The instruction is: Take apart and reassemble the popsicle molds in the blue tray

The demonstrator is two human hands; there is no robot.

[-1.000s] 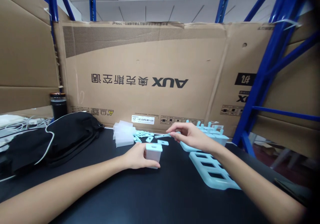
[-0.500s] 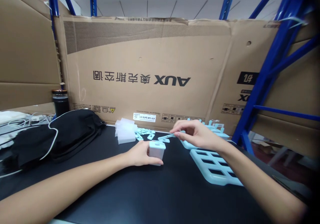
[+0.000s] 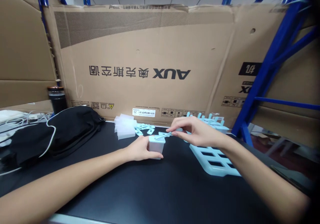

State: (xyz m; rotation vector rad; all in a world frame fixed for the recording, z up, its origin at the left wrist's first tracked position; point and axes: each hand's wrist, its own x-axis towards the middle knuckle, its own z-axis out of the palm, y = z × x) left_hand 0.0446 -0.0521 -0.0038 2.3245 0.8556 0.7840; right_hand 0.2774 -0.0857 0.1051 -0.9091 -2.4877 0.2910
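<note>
l hand (image 3: 140,149) grips capped mould (image 3: 157,147), r hand (image 3: 197,130) pinches a thin blue stick (image 3: 163,136) – just below ctr of frame

l thumb + fingers clasp mould's sides, lid (image 3: 153,140) up; stick slants, its far tip over lid – contact or not, can't tell. prob. risk: pushed at this slant, stick could skid off or twist in the pinch; mould might tip if l grip slackens.

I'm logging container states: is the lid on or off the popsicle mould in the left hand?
On: the light-blue lid covers the top of the translucent popsicle mould.
</note>
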